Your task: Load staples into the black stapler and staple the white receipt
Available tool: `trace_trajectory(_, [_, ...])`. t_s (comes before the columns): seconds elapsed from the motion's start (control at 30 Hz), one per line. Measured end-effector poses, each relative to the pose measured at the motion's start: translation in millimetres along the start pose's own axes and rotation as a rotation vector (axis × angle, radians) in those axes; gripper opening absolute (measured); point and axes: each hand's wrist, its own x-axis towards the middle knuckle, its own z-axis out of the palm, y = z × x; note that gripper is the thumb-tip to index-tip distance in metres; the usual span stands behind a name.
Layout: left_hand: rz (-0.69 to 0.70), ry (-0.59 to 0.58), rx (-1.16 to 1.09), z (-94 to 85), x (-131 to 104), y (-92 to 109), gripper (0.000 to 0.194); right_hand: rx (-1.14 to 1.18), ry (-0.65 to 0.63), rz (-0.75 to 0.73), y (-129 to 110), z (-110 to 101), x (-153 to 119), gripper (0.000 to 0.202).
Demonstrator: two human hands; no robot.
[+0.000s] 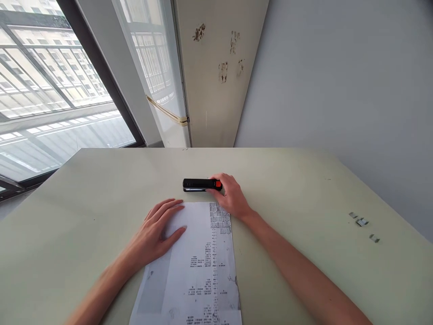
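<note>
**Two Bare Arms, Nothing Worn**

Both of the person's arms were bare from the bottom of the view to the fingertips. No sleeve, cuff or glove covered them. The left hand (158, 230) and right hand (233, 196) carried no ring, and neither wrist bore a watch or band. The forearms were slim, the fingers long, the nails short and unpainted.

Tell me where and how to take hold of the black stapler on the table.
Grip the stapler across its long narrow body, near the red end, coming from above and from the right. It lies flat with its length running left to right, and the right hand already rests at that red end; the left hand lies on the paper.
</note>
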Motion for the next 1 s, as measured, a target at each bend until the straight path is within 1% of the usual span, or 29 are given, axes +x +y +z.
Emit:
trace_trajectory(0.1, [-0.012,-0.007,-0.005,-1.1,0,1,0.054,0.137,0.085,0.181,0,-14,-14,0.030])
trace_trajectory(0.2, [-0.034,-0.011,-0.012,-3.5,0,3,0.054,0.209,0.147,0.321,2,-40,-37,0.035])
trace_trajectory(0.37, [-0.092,0.005,-0.031,-7.4,0,4,0.057,0.193,0.137,0.485,8,-87,-80,0.043])
trace_trajectory(0.5, [-0.133,0.016,-0.017,-8.7,1,2,0.057,0.191,0.084,0.548,9,-112,-104,0.043])
trace_trajectory(0.57, [-0.160,0.031,-0.001,-9.2,2,0,0.057,0.177,0.049,0.565,5,-119,-110,0.040])
trace_trajectory(0.67, [-0.221,0.054,0.016,-9.4,2,-4,0.059,0.146,-0.009,0.589,-2,-124,-117,0.036])
trace_trajectory(0.8, [-0.288,0.059,0.025,-8.0,2,-6,0.057,0.164,-0.078,0.565,-8,-125,-119,0.035])
trace_trajectory(1.0, [-0.331,0.093,0.032,-5.5,5,-1,0.052,0.150,-0.111,0.568,-5,-124,-118,0.034])
